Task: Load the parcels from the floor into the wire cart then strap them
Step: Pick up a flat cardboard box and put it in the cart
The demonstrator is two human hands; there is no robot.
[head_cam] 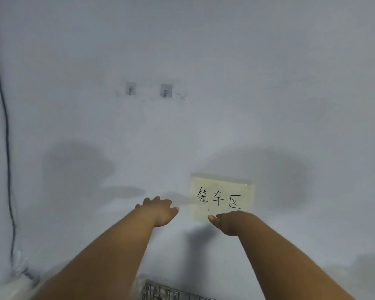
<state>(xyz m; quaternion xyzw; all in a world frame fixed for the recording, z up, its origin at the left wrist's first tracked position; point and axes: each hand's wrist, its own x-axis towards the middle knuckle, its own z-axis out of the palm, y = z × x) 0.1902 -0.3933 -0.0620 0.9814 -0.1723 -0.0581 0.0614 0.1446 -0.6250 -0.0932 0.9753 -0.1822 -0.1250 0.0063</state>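
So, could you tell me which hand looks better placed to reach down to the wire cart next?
Probably the left hand: its forearm runs right beside the wire cart at the bottom edge. The right hand sits further right, overlapping the paper sign. Both hold nothing.

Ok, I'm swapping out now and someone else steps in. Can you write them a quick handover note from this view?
Left hand: raised in front of the wall, holding nothing, fingers relaxed.
Right hand: raised beside it, overlapping the lower edge of the paper sign, holding nothing; its fingers are mostly hidden.
Wire cart: only a bit of mesh shows at the bottom edge, between the arms.
Parcels and strap: not in view, so what is loaded cannot be judged.
Left to do: look down, check the cart, load any parcels from the floor, then strap.
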